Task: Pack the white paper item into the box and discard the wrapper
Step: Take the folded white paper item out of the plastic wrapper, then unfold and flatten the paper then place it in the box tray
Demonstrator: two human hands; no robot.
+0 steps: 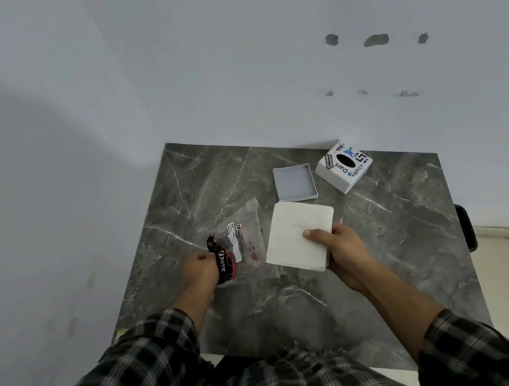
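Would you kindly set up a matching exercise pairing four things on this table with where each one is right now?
Things:
1. paper stack
2. wrapper
3. tray
4. printed box

Places:
A. at the table's far edge by the wall
B. gripped in the right hand
C. lying open and empty, just beyond the paper
D. pinched at its near end by the left hand

Pairs: 1-B, 2-D, 3-C, 4-A

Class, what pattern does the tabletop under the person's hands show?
Dark grey marble with pale veins on the tabletop, clearest in the head view.
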